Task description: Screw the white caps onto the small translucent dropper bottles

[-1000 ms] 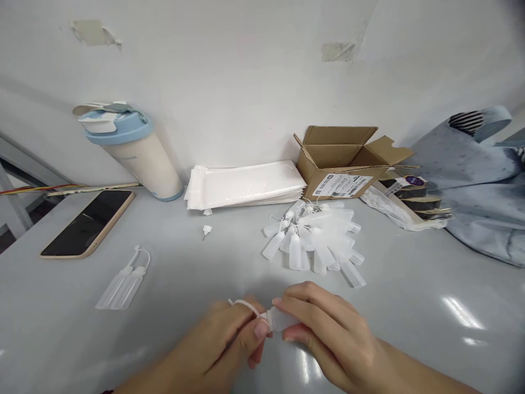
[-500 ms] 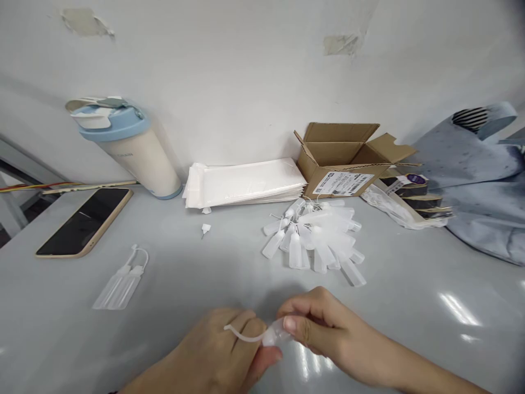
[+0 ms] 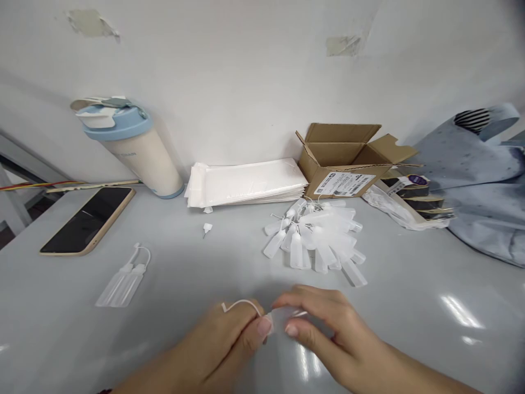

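My left hand (image 3: 229, 336) is closed around the capped end of a small translucent plastic squeeze bottle (image 3: 281, 317). A thin white strap curls up from the cap over my left fingers. Around the bottle's other end, my right hand (image 3: 324, 328) has thumb and index finger apart, in a loose curve; whether a fingertip still touches the bottle is unclear. Beyond my right hand lies a pile of similar small bottles (image 3: 296, 250). Two more bottles (image 3: 121, 284) lie side by side at the left. A small white needle tip (image 3: 207, 227) sits mid-table.
A phone (image 3: 88, 221) and a blue-lidded tumbler (image 3: 135, 153) stand at the left. Along the wall are a stack of white packets (image 3: 248, 180) and an unsealed cardboard box (image 3: 342, 178). Farther right are a tray of dark items (image 3: 418, 200) and a pale blue cloth bag (image 3: 476, 191).
My right thumb and index finger have spread from their pinch on the bottle. My left thumb has come up onto the cap end, and the strap has swung upward.
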Demonstrator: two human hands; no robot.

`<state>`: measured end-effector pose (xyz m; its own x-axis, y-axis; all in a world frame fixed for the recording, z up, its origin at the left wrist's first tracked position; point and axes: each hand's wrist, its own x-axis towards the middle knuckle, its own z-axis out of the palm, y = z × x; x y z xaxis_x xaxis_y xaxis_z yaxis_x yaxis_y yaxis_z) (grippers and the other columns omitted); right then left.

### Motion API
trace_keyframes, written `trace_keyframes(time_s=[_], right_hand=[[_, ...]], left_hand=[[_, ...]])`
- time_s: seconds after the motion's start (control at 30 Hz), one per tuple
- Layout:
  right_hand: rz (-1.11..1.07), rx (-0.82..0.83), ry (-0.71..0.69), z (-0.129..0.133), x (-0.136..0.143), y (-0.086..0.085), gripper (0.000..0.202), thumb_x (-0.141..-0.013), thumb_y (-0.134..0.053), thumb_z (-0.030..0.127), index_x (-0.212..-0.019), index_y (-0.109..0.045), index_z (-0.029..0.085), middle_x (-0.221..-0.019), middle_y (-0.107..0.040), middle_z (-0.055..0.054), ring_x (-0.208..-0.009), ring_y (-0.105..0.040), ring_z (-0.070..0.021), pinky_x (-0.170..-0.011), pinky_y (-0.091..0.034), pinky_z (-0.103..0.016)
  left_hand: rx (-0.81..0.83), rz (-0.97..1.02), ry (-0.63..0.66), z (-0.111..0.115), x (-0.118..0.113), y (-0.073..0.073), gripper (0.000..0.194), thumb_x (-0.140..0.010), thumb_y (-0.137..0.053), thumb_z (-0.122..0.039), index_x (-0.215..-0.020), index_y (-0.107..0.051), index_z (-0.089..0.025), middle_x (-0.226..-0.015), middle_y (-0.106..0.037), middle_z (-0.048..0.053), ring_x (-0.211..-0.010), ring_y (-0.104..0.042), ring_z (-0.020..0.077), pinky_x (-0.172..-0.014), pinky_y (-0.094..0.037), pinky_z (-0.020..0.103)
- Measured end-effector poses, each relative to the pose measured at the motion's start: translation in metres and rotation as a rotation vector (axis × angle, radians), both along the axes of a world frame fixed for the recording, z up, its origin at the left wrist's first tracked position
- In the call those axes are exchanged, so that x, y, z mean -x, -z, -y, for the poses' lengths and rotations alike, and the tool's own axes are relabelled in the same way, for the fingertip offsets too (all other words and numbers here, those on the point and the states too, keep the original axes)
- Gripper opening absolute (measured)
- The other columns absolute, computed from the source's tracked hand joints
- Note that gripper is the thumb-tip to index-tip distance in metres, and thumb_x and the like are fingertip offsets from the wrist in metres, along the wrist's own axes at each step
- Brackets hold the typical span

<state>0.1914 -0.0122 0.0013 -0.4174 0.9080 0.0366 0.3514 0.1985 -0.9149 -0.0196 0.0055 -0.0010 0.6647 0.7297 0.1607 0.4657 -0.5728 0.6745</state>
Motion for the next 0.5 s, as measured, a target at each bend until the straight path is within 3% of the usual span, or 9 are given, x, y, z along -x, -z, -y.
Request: trace_keyframes(time_s=[0.17, 0.37, 0.5], right_hand=[[0.034, -0.227, -0.042, 0.001, -0.001, 0.002, 0.019, -0.095, -0.048, 0.018, -0.104, -0.064, 0.012, -0.078, -0.066, -0.006, -0.070, -0.061, -0.0171, -0.063, -0.049, -0.026], [0.103, -0.106, -0.056, 0.002, 0.000, -0.003, 0.019, -0.095, -0.045, 0.018, -0.097, -0.063, 0.015, -0.080, -0.068, -0.004, -0.071, -0.063, -0.0159, -0.068, -0.050, -0.026], [0.123, 0.015, -0.080, 0.001, -0.001, -0.003, 0.024, -0.097, -0.041, 0.023, -0.088, -0.062, 0.018, -0.073, -0.064, -0.001, -0.066, -0.058, -0.0142, -0.064, -0.048, -0.024]], left_hand=[[0.275, -0.050, 0.022, 0.001, -0.001, 0.002, 0.039, -0.102, -0.029, -0.030, -0.072, -0.050, -0.022, -0.060, -0.060, -0.006, -0.055, -0.058, 0.0087, -0.056, -0.047, 0.014], [0.037, -0.064, 0.012, 0.004, 0.001, 0.013, 0.036, -0.100, -0.034, -0.030, -0.073, -0.055, -0.021, -0.062, -0.061, -0.004, -0.055, -0.057, 0.0119, -0.056, -0.045, 0.019], [0.045, -0.171, 0.071, 0.006, 0.006, 0.016, 0.031, -0.099, -0.038, -0.032, -0.078, -0.058, -0.022, -0.068, -0.065, -0.002, -0.058, -0.061, 0.0146, -0.055, -0.046, 0.022]])
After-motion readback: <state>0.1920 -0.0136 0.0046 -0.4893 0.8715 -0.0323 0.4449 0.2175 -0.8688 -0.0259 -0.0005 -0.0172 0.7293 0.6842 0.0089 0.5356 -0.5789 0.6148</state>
